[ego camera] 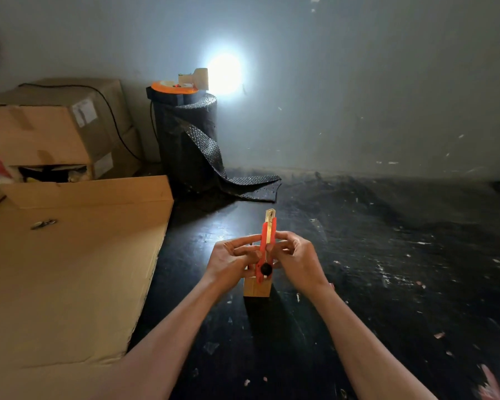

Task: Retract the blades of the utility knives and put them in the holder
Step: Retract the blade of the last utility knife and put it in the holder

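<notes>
Head view: the knife (pixel 266 246) is a slim red utility cutter with a brass-coloured metal track down its middle and a round black knob near its near end. Its metal tip points away from the person, toward the wall; whether any blade sticks out there is too small to tell. The knife is held up in the air between both hands, above the dark floor (pixel 387 269). The left hand (pixel 233 259) pinches its left side with thumb and fingertips, and the right hand (pixel 296 256) grips its right side, thumb on the track. Just under the knife's near end stands the wooden holder (pixel 257 288), partly hidden by the left hand. Flat cardboard (pixel 70 278) lies to the left.
</notes>
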Demonstrator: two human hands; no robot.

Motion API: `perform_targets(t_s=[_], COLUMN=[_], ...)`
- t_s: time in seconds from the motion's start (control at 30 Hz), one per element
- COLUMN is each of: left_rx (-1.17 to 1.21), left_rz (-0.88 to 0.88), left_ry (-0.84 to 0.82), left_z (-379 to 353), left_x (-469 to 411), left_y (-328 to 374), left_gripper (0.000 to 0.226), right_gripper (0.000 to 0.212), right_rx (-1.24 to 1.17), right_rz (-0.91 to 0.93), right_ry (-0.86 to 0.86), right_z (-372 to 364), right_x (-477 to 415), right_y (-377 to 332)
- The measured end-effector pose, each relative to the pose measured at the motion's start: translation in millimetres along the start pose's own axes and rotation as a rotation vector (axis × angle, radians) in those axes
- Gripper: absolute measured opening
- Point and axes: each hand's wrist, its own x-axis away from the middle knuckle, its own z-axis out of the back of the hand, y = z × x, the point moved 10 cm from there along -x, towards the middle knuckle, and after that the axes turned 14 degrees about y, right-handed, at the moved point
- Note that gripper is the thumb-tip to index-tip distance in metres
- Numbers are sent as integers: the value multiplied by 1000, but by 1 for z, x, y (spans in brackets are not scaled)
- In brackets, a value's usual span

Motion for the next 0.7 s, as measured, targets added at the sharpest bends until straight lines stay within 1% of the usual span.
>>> perform_targets(t_s=[0.07, 0.13, 0.23, 0.33, 0.4, 0.47, 0.53, 0.6, 0.7], left_rx=[-73, -234, -450, -572, -608, -622, -612, -603, -601], left_rz=[-11, -63, -92, -75, -36, 5, 26, 31, 11], left_ry=[77, 161, 150, 122, 103, 94, 104, 119, 139], left_z=[8, 18, 19, 16, 13, 10, 8, 6, 5], left_x=[-15, -31, -47, -60, -68, -74, -77, -78, -80], left_y=[-15, -31, -59, -87, -108, -125, -136, -143, -148], left_gripper=[29, 31, 39, 57, 64, 67, 68, 69, 64], right_gripper=[18, 13, 10, 4, 4, 3, 5, 5, 6], right_rx=[23, 92, 180, 265, 321, 361, 389, 414, 486], right_rz=[-34, -31, -20, -11, -39, -82, -88, -80, -89], right_ry=[-5, 16, 47, 89, 64, 30, 54, 46, -33], right_z=[-3, -4, -6, -7, -15, -25, -28, -32, -43], right_x=[-14, -31, -56, -74, -81, -83, -86, -92, -95], right_y=[13, 28, 53, 74, 94, 116, 128, 131, 139])
